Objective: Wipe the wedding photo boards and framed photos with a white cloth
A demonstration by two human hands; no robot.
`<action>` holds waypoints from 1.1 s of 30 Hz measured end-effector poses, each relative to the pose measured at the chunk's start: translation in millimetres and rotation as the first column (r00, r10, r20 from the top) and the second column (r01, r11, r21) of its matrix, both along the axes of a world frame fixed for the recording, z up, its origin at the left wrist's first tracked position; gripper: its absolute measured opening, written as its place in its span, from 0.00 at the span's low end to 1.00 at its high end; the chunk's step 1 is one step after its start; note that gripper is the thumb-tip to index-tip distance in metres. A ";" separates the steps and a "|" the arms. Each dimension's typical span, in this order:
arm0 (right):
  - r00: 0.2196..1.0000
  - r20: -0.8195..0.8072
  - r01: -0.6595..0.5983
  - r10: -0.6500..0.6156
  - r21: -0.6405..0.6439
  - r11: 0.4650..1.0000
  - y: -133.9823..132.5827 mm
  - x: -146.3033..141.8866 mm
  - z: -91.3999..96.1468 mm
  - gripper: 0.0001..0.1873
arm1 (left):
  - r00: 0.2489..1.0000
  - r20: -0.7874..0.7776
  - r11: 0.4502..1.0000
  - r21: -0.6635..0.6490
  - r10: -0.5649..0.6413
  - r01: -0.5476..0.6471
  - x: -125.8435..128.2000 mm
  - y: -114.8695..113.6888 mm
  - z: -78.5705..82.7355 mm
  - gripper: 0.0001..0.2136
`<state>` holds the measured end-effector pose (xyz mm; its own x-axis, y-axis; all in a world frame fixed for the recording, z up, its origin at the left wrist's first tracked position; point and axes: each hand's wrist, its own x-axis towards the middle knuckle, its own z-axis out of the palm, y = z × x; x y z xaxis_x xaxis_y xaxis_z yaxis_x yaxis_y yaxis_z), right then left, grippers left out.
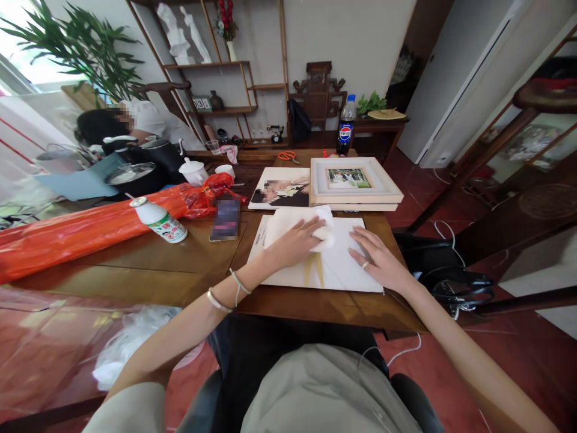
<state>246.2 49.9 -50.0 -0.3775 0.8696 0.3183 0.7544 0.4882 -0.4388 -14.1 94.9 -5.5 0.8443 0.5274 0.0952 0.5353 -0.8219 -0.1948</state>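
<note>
A white board (342, 273) lies flat near the table's front edge, with small print at its left side and a tan V-shaped mark near the front. Over its back left part is a folded white cloth or paper wipe (293, 219); which of the two I cannot tell. My left hand (295, 245) presses on this wipe, a bunched bit of it showing at the fingertips. On the board's right side rests my right hand (381, 258), its fingers spread and holding nothing.
Behind the board lie a photo print (279, 187) and a pale framed picture (356, 177). Beyond stand orange-handled scissors (287, 156) and a cola bottle (346, 129). Leftward are a phone (225, 219), a white bottle (158, 221) and a long red plastic-wrapped bundle (99, 225). Another person (148, 117) sits behind pots.
</note>
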 end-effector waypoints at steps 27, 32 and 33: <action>0.996 -0.078 -0.032 0.033 0.011 0.999 4.5 6.1 -10.2 0.26 | 1.000 0.017 0.986 0.165 0.013 -0.016 61.2 -85.4 -18.5 0.14; 0.993 -0.106 -0.044 0.043 -0.002 0.999 4.3 6.5 -9.4 0.29 | 0.999 0.013 0.985 0.165 -0.046 0.044 70.2 -142.8 -21.6 0.11; 0.993 -0.105 -0.044 0.043 -0.004 0.999 4.1 6.3 -9.1 0.29 | 0.999 0.014 0.985 0.167 -0.032 0.029 72.1 -144.4 -22.3 0.10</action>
